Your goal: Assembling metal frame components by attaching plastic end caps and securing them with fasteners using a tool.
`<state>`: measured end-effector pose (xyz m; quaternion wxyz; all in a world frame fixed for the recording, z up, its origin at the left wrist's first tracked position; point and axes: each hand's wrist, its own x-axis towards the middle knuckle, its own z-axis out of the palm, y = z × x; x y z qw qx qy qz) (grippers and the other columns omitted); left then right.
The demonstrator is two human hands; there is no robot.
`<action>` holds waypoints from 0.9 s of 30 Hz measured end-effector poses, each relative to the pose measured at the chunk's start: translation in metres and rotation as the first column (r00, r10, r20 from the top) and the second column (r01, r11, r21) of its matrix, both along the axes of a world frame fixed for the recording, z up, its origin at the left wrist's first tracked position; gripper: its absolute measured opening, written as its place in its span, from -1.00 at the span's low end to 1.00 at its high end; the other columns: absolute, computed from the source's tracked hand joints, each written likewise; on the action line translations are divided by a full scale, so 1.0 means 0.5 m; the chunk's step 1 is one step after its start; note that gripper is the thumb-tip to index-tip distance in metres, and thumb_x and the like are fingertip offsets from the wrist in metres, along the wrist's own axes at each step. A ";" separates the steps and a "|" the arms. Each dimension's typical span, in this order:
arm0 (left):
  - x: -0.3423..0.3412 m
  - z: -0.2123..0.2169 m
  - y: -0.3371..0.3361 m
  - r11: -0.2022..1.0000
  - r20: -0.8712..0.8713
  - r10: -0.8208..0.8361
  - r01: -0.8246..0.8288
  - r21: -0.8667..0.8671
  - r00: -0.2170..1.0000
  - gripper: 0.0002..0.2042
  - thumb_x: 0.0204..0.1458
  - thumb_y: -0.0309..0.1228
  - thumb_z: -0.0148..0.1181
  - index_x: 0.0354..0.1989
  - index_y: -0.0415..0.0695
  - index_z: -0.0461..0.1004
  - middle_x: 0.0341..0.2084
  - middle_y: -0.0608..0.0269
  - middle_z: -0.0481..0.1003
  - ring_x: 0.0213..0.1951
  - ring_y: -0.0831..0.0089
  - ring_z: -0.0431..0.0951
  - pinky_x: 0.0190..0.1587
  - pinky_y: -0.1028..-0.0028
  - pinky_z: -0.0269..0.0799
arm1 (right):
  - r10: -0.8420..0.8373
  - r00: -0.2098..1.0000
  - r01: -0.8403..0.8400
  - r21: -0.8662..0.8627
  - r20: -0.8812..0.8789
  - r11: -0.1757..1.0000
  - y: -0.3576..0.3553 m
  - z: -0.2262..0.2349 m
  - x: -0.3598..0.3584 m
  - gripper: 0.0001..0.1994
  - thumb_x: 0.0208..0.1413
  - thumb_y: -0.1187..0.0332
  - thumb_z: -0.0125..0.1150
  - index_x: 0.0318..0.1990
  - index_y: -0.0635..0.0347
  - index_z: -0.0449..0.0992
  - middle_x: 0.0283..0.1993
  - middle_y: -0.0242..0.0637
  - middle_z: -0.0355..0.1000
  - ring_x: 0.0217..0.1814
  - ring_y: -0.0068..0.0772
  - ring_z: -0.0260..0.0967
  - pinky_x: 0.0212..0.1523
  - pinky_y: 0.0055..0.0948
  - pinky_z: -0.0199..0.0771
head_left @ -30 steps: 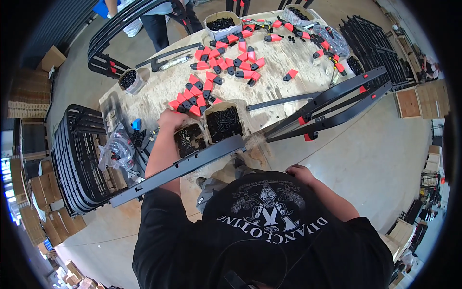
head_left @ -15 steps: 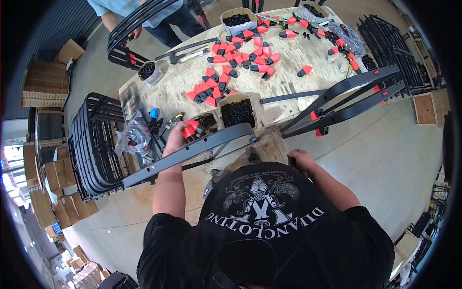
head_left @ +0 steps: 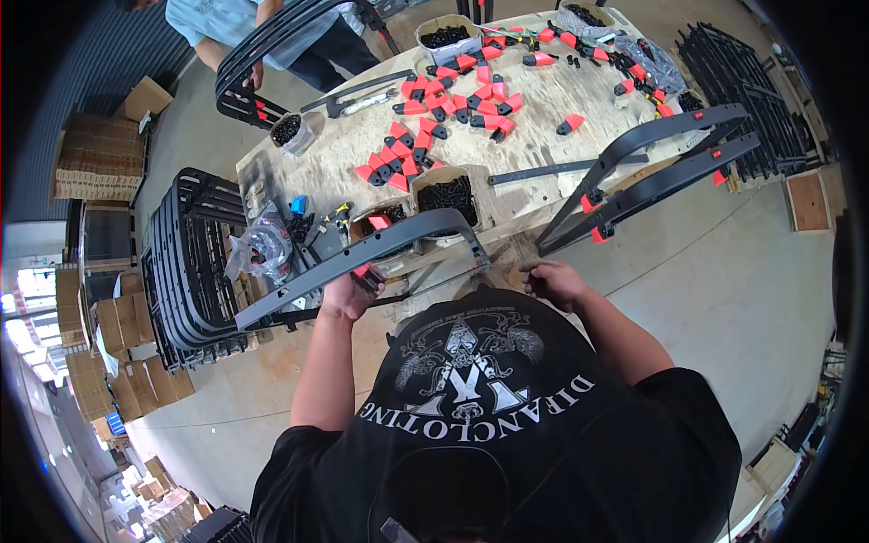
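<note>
- Left hand [head_left: 348, 294] grips the curved black frame piece [head_left: 362, 258] from below, w/ a red-and-black end cap [head_left: 367, 271] at the fingers; frame lies across the near bench edge.
- Right hand [head_left: 554, 281] curled shut at the frame's other end; contents can't tell.
- Best to steady the frame and line the cap up square before pressing.
- Plywood bench [head_left: 516, 118]: scattered caps, boxes of black screws [head_left: 444, 193]. Concrete floor, stacked frames [head_left: 190, 262], cartons.
</note>
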<state>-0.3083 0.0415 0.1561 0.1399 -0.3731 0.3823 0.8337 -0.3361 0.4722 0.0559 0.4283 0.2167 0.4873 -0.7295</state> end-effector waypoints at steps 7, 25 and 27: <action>0.059 0.003 0.056 0.963 -0.070 -0.252 0.243 -0.116 0.965 -0.66 0.33 -0.13 0.02 -0.19 -0.20 0.47 -0.30 -0.02 0.61 -0.28 0.20 0.64 -0.22 0.32 0.58 | 0.006 0.991 -0.035 -0.210 -0.137 0.977 -0.073 0.082 -0.011 -0.62 0.26 0.41 0.00 0.18 0.37 0.42 -0.32 -0.31 0.44 -0.38 -0.46 0.37 -0.42 -0.45 0.34; 0.206 -0.083 0.034 0.969 -0.194 -0.233 0.211 -0.130 0.953 -0.81 0.22 -0.24 0.25 -0.16 -0.07 0.50 -0.35 0.32 0.56 -0.32 0.46 0.56 -0.19 0.45 0.47 | -0.039 0.999 0.046 -0.446 0.024 0.894 -0.207 0.203 0.070 -0.76 0.24 0.38 0.16 0.00 0.30 0.49 -0.26 -0.35 0.38 -0.43 -0.55 0.22 -0.49 -0.59 0.16; 0.211 -0.077 0.041 0.978 -0.188 -0.197 0.181 -0.101 0.962 -0.82 0.22 -0.26 0.25 -0.15 -0.07 0.49 -0.33 0.31 0.57 -0.34 0.46 0.56 -0.23 0.45 0.47 | -0.020 0.999 0.032 -0.441 0.030 0.897 -0.204 0.197 0.071 -0.75 0.26 0.36 0.15 0.00 0.30 0.50 -0.27 -0.38 0.37 -0.42 -0.55 0.22 -0.47 -0.60 0.16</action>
